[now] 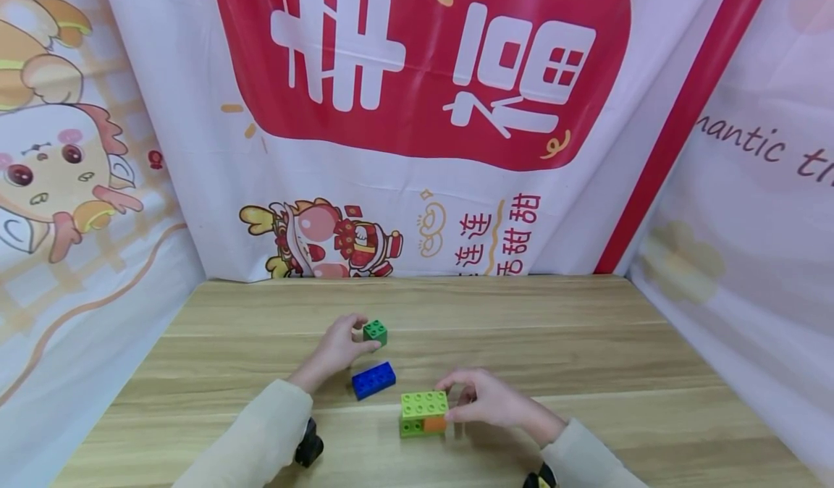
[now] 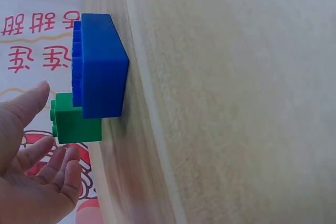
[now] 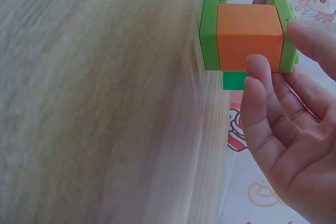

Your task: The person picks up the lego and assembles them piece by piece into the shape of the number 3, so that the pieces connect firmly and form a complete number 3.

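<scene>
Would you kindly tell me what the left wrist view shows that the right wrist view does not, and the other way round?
Only the left wrist view shows the blue brick, and only it clearly shows the left hand, near the green brick.

Only the right wrist view shows the right hand, the orange brick and the two lime bricks it sits between.

Both show the green brick, mostly hidden in the right wrist view, plus the table and the printed backdrop.

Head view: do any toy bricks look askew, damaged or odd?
No damage shows. Only the lime-green top plate looks slightly odd: its left end appears unsupported above the lower plate, because the orange brick sits at the right.
</scene>
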Tool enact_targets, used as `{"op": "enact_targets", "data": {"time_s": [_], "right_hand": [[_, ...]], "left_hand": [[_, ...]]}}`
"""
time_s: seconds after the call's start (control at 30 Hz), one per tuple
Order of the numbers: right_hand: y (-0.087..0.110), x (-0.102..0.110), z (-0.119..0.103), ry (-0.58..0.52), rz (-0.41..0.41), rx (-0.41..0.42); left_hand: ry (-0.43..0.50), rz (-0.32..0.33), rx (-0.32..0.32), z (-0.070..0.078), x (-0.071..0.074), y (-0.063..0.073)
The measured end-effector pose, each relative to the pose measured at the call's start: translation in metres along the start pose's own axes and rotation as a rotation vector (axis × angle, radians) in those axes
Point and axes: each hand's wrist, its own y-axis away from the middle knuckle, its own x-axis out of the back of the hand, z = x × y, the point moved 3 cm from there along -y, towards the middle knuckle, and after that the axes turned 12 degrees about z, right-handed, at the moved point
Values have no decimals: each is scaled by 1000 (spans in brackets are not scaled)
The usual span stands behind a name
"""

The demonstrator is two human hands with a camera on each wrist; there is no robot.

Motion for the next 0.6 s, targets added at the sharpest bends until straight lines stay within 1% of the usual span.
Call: {"op": "enact_targets", "data": {"time_s": [0.23, 0.4, 0.6], "right_hand": [[0, 0, 1, -5, -6, -13], [0, 0, 2, 0, -9, -37], [0, 0, 3, -2, -10, -31]], "left_hand": [[3, -4, 20, -1, -2, -1], [6, -4, 9, 3, -3, -2], [7, -6, 11, 2, -5, -5]]}}
